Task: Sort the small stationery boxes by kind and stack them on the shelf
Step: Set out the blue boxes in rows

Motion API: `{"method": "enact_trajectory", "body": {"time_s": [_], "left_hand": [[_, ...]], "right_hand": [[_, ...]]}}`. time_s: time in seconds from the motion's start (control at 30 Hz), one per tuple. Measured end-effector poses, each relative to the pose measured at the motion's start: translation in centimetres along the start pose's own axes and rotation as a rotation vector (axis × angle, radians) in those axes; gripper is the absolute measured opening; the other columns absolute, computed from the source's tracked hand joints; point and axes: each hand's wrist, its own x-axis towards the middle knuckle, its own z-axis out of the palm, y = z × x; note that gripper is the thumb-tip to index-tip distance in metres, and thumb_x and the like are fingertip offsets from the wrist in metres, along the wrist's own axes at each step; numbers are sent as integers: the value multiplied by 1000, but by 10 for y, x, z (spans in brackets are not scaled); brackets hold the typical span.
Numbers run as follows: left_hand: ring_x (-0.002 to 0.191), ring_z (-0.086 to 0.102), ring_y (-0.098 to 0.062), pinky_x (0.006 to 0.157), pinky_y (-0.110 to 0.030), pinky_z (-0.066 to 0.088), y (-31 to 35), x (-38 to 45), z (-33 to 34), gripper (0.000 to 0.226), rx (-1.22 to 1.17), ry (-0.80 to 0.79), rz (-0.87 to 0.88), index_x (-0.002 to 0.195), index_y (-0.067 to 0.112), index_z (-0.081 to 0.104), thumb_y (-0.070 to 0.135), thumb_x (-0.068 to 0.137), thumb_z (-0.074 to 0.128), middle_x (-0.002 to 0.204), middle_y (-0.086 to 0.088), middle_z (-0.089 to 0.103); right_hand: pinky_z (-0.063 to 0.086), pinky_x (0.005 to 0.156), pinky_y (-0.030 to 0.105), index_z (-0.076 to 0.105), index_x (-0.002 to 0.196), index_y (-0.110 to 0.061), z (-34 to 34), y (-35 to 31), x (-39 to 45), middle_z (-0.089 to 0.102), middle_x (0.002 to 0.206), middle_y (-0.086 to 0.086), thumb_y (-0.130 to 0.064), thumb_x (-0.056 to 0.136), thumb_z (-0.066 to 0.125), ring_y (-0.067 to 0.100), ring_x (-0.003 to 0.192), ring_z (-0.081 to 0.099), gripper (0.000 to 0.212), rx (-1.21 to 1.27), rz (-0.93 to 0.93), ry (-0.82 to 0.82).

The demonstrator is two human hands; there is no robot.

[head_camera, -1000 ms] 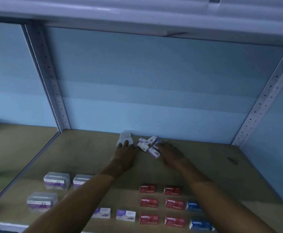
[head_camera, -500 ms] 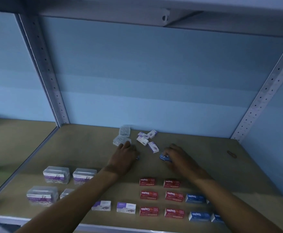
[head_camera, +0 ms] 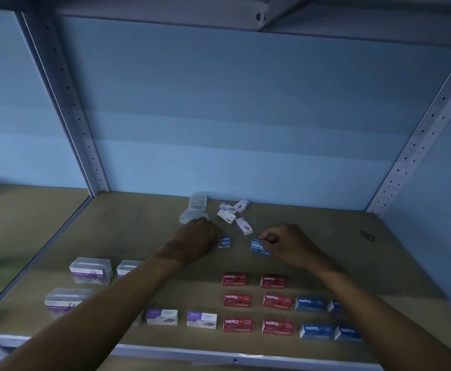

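Your right hand (head_camera: 291,243) is pinching a blue staples box (head_camera: 257,246) mid-shelf, tilted on the shelf (head_camera: 138,236) board. Your left hand (head_camera: 196,241) is curling onto a second blue box (head_camera: 224,242), apparently gripping it. Loose white boxes (head_camera: 235,216) are lying near the back edge.

On the shelf board (head_camera: 352,263), a loose cluster of small boxes (head_camera: 231,216) lies at the back near the wall, with two clear cases (head_camera: 194,210) just left of it. In front of the cluster, the left hand (head_camera: 196,241) and right hand (head_camera: 289,243) each hold a staple box. Nearer the front edge, staples boxes (head_camera: 256,302) lie in rows, paper-clip cases (head_camera: 90,270) well to their left.
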Motion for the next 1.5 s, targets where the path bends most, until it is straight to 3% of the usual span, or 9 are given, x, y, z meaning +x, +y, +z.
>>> {"method": "enact_trajectory", "body": {"time_s": [0.13,0.33,0.5,0.6,0.73,0.87,1.07,1.27,1.5], "left_hand": [[93,69,-19,80,-33,54,5,1,-1,21,-87,-31,33,99,23,72,26,94,51,98,0,75],[96,69,-17,85,-31,54,9,-4,1,21,-155,-45,28,105,24,73,24,92,57,107,1,75],[77,65,-13,72,-22,48,7,-6,-7,17,-312,-106,15,81,31,68,15,83,61,91,-1,74],[79,65,-13,77,-28,55,11,-8,-10,12,-325,-125,21,88,21,72,24,81,62,90,1,71],[99,66,-15,88,-30,54,13,-5,-2,31,-211,-131,-27,112,22,71,35,84,69,114,4,70],[99,66,-18,88,-30,52,12,-3,1,21,-149,10,-41,104,23,74,27,84,69,111,2,71],[94,65,-12,86,-31,54,7,-10,0,28,-237,-139,-48,101,26,74,40,78,77,106,5,71],[105,63,-17,89,-30,53,7,-12,1,44,-212,-199,-129,118,21,68,44,81,73,120,0,67],[89,63,-14,74,-29,54,15,-14,-1,29,-288,-98,-115,94,21,67,31,72,83,101,2,71]], "right_hand": [[45,64,2,80,102,-24,-5,-2,-6,75,89,-15,-20,89,68,-18,73,63,19,9,-20,-70],[47,70,3,79,108,-22,-2,-2,-14,77,100,-9,-20,92,68,-8,80,66,20,17,-53,-121],[51,78,10,74,113,-29,-6,2,-18,76,104,-13,-28,91,69,-5,90,68,22,49,-33,-114],[54,78,14,72,113,-29,-3,2,-20,74,104,-13,-26,85,76,-2,89,68,28,36,-44,-183],[58,83,24,73,109,-28,2,1,-21,74,102,-12,-15,88,72,-1,88,67,25,28,-59,-149],[50,74,14,78,106,-27,-8,-4,-22,69,98,-17,-7,85,67,-6,86,63,30,11,-117,-116],[53,75,20,65,129,-26,-22,-5,-22,66,101,-8,-8,86,72,3,87,64,47,-9,-77,-118],[58,83,29,74,113,-18,-12,-15,-15,75,96,-4,-12,86,76,5,81,68,28,-61,-118,-172],[56,88,22,79,110,-22,-11,-6,-17,79,104,-4,-20,89,74,-2,90,70,21,-49,-113,-168]]}}
